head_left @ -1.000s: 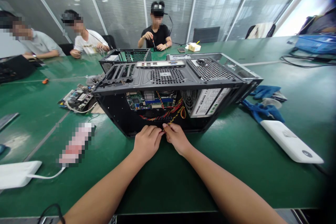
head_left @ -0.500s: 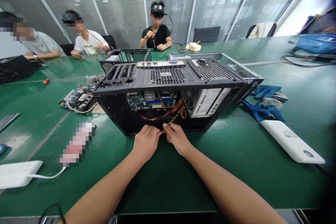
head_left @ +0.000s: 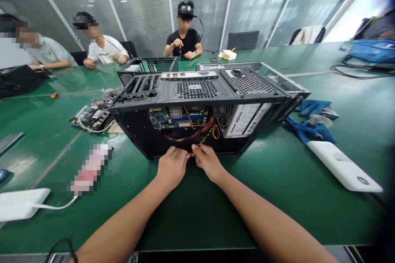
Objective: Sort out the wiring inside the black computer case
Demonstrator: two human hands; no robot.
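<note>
At the near lower edge of the black metal computer case (head_left: 197,101), the left hand (head_left: 171,166) and right hand (head_left: 210,163) pinched a thin twisted yellow-and-black cable (head_left: 207,135), fingers drawn narrow on its end; the rest ran up inside the case. A hard pull — the hands tugging apart — could probably have strained its wires, and the loose red-and-black wire bundle (head_left: 197,134) inside the case might have snagged it. Inside the case's right part, the boxy power supply with a round dark fan grille (head_left: 222,117) bore a white printed label (head_left: 247,121) — its slanted lettering too small to read surely.
</note>
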